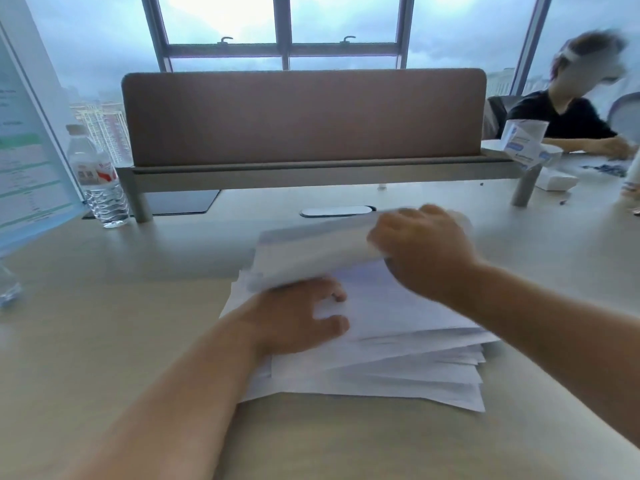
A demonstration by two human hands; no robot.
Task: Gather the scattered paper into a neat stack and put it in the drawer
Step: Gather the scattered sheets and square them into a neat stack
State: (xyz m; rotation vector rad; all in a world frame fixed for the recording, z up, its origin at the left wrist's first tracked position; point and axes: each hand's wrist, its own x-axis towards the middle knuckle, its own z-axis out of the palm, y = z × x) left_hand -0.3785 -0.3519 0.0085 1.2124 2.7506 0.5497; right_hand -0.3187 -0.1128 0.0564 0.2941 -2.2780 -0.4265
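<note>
A loose, uneven pile of white paper (398,355) lies on the beige desk (114,323) in front of me, its sheets fanned out at the lower right. My left hand (294,317) rests flat on the pile's left part, fingers spread. My right hand (422,247) grips the far edge of a white sheet (311,258) and holds it lifted above the pile, curled and blurred. No drawer is in view.
A brown divider panel (304,116) runs across the back of the desk. A clear water bottle (98,178) and a standing printed sheet (24,150) are at the left. A person in black (568,116) sits at the far right beside small boxes (526,143).
</note>
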